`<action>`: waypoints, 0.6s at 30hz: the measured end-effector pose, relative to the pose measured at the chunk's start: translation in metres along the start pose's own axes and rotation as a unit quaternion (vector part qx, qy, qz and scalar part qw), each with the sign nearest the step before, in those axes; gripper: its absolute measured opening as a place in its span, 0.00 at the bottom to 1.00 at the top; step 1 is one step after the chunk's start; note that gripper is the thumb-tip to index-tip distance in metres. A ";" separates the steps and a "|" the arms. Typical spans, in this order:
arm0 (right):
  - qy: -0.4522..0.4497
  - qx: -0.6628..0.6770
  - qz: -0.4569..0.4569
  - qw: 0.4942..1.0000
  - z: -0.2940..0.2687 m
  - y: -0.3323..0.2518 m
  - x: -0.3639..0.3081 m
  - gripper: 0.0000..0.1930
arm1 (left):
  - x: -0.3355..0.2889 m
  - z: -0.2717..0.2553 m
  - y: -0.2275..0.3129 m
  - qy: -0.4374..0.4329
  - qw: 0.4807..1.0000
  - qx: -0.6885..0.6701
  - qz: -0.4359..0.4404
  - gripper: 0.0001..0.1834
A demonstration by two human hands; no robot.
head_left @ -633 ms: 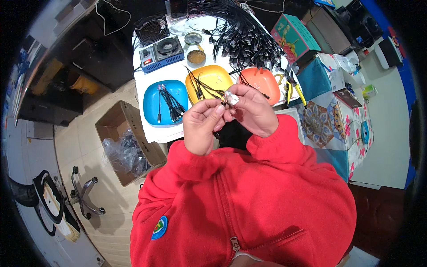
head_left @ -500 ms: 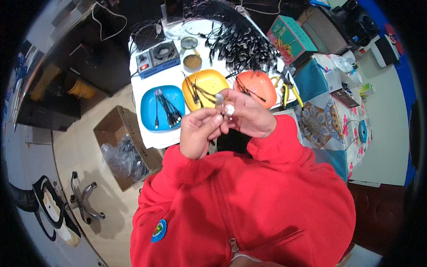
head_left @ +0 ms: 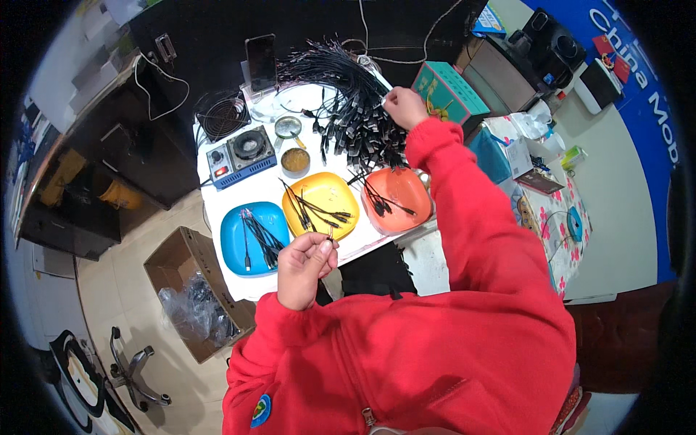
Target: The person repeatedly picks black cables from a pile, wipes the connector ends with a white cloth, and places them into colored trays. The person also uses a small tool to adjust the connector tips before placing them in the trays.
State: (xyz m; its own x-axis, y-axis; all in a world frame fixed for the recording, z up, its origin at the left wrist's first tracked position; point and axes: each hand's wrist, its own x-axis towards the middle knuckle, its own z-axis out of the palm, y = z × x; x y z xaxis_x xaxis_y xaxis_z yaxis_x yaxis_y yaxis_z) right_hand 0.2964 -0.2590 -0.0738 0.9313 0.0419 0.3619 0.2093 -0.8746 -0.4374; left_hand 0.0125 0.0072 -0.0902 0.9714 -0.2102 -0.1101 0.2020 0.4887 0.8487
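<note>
My left hand (head_left: 303,270) is closed in a pinch in front of the yellow tray (head_left: 346,186). Its thumb and finger grip a thin black cable, whose bare wire ends (head_left: 331,233) stick up. Stretched far forward, my right hand (head_left: 406,107) is at the right edge of a large heap of black cables (head_left: 355,119). Its fingers are pressed together beside a small whitish bit; what they hold is too small to make out. Short black cables lie in the blue tray (head_left: 230,255), the yellow tray and the orange tray (head_left: 391,225).
A blue heating unit (head_left: 245,174), a round tin (head_left: 295,162) and a magnifying glass (head_left: 288,127) stand behind the trays. A green box (head_left: 449,94) is at the back right. On the floor at left, a cardboard box (head_left: 170,267) holds plastic bags.
My right hand has left my left hand and reached forward to the cable heap. My left hand stays pinched near the trays. The view has tilted, showing more of the table's back.
</note>
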 end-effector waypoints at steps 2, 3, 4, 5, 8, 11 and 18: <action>-0.036 -0.047 -0.004 0.998 0.019 0.009 0.036 0.11 | -0.001 -0.001 0.000 0.001 1.000 -0.002 0.005 0.06; -0.063 -0.084 -0.016 0.994 0.028 0.007 0.048 0.12 | -0.001 -0.001 0.000 0.004 1.000 -0.005 0.004 0.06; -0.090 -0.078 -0.025 0.993 0.038 0.001 0.057 0.13 | -0.001 -0.002 0.000 0.003 1.000 -0.003 0.010 0.06; -0.114 -0.085 -0.019 0.990 0.048 -0.009 0.066 0.14 | -0.001 -0.003 0.000 0.002 1.000 -0.001 0.012 0.06; -0.133 -0.143 0.048 0.980 0.073 -0.042 0.078 0.17 | -0.002 -0.006 -0.001 0.026 1.000 -0.003 0.015 0.07; -0.171 -0.180 0.085 0.965 0.085 -0.063 0.084 0.18 | -0.004 -0.013 0.001 0.002 1.000 0.003 0.025 0.07; -0.233 -0.225 0.024 0.946 0.088 -0.063 0.093 0.20 | -0.007 -0.023 0.001 0.029 0.999 -0.033 0.016 0.07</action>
State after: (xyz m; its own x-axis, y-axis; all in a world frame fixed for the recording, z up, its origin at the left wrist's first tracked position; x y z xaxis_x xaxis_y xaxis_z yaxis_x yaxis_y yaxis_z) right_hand 0.3964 -0.1577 -0.0845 0.9889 0.1125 -0.0967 0.1119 -0.9936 -0.0118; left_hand 0.0091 0.0285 -0.1008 0.9828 -0.1446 -0.1148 0.1763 0.5498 0.8165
